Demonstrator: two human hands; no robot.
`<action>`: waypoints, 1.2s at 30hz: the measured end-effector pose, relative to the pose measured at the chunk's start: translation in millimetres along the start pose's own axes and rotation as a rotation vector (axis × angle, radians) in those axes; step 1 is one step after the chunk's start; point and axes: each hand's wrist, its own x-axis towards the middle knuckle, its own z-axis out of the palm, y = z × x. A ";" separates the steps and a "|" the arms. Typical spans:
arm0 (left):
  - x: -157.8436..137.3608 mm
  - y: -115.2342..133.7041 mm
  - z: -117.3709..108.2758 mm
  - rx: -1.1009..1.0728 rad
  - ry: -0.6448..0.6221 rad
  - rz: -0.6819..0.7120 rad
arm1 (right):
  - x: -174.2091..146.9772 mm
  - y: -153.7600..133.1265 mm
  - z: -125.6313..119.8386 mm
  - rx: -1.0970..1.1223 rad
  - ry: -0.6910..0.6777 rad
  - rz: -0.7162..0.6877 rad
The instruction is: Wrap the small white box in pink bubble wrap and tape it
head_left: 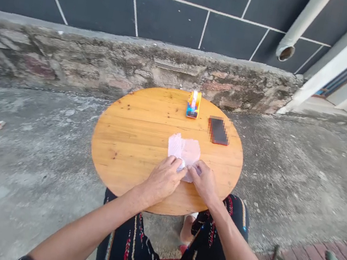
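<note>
Tissue [186, 151], thin, soft and easily torn, lies near the counter's front edge; I would take it by its near corners. My left hand [162, 180] and right hand [204, 182] pinch its near edge with their fingers. The round wooden counter [132, 136] stands on rough concrete.

Round wooden table [131, 141] on concrete floor [21, 166].
</note>
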 end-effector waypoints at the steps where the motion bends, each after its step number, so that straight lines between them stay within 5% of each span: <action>1: 0.1 0.0 -0.4 -0.004 -0.003 -0.002 | -0.9 -1.4 -1.3 0.022 -0.014 -0.008; 13: -2.1 -2.5 3.7 -0.141 0.097 -0.047 | -6.7 -14.3 0.0 0.143 -0.004 -0.047; 27: -11.3 -11.8 16.7 -0.448 0.277 -0.125 | -26.1 -33.5 -1.9 -0.160 -0.057 -0.382; 36: -16.6 -9.2 16.6 -0.502 0.361 -0.117 | -25.6 -20.3 -1.3 -0.163 -0.075 -0.402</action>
